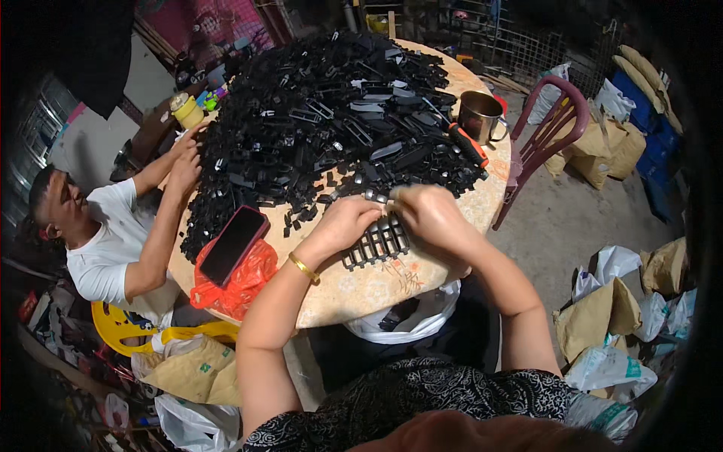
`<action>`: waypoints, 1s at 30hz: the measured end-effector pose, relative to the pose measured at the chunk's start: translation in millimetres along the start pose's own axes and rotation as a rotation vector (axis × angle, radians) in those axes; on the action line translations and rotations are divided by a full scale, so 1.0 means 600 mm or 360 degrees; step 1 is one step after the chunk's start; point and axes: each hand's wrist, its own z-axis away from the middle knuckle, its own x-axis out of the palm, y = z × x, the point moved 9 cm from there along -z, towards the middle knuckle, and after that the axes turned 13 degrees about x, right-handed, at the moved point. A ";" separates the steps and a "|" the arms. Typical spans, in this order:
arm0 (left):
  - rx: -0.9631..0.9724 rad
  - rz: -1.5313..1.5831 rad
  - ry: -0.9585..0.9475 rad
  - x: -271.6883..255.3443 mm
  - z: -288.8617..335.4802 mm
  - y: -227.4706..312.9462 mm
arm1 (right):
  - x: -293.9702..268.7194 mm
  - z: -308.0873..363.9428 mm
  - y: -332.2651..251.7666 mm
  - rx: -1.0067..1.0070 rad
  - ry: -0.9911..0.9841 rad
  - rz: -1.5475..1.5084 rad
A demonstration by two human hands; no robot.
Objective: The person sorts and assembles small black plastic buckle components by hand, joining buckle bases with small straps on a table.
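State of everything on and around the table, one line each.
Left hand: fingers curled, grip hidden
Right hand: blurred, grip unclear
Row of black parts: lined up side by side
Black parts pile: loose, heaped
Phone: flat, screen dark
Red bag: crumpled, partly under phone
Metal mug: upright, uncovered
Purple chair: upright, unoccupied
White bag: mouth open

Black parts [301, 113], flecked grey and silver, on a beige surface [339, 301] with orange-brown floral print. Near edge: black row [380, 246], silver-grey on top. Near-left edge: red bag [248, 288], black phone [232, 247] edged maroon. Right edge: silver mug [476, 120], orange-and-black handle [468, 145]. Gold bracelet [303, 267]; black shirt [422, 388] with white swirls.
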 end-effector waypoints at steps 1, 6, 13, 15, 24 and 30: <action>-0.0003 -0.0028 -0.0005 0.001 0.001 -0.002 | -0.021 -0.014 0.006 -0.0010 0.0203 0.0099; 0.0039 0.0002 0.0153 -0.008 -0.005 -0.010 | -0.029 -0.093 0.061 -0.0039 0.0434 0.0519; -0.0326 0.0653 0.0551 -0.033 0.007 -0.074 | -0.045 -0.125 0.063 -0.0018 0.0208 0.0325; -0.0192 0.1009 0.0724 -0.034 0.002 -0.068 | -0.035 -0.125 0.054 0.0092 0.0075 -0.0185; -0.0462 0.1751 0.0971 -0.022 0.018 -0.086 | -0.003 -0.106 -0.012 -0.0052 0.0106 -0.0726; 0.0551 0.0123 0.0649 -0.116 0.015 0.132 | -0.056 -0.018 0.012 -0.0156 0.0107 -0.0324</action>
